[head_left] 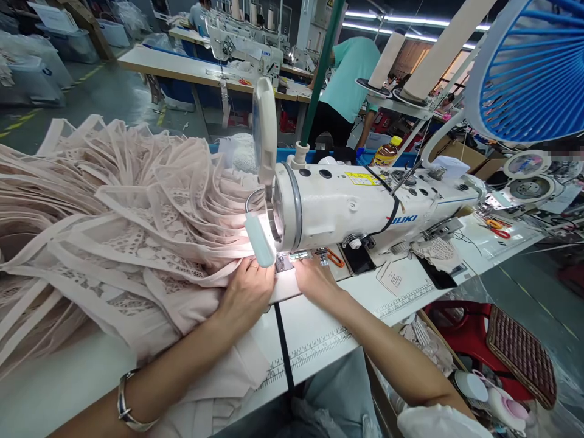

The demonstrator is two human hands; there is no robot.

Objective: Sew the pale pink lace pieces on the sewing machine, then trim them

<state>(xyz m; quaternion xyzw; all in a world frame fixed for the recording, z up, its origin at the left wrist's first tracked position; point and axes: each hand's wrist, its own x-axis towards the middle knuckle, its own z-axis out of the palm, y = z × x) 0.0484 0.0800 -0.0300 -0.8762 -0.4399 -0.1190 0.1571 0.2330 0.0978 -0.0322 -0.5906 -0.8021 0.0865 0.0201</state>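
A white sewing machine (328,207) stands in front of me with its lamp lit over the needle area. My left hand (250,287) rests left of the needle area, fingers bent and closed on a pale pink fabric piece (285,287). On the other side of the needle, my right hand (314,281) has its fingers pressed together on the same fabric, close to the presser foot. The fingertips of both hands are partly hidden. A large pile of pale pink lace-trimmed pieces (150,207) lies to the left, and its folds reach my left hand.
Orange-handled snips (335,258) and a dark phone-like slab (360,258) lie beside the machine. A fabric tag (391,277) is on the table (319,340). A blue fan (533,67) hangs upper right. Beyond the machine, a person in a green shirt (353,70) bends over.
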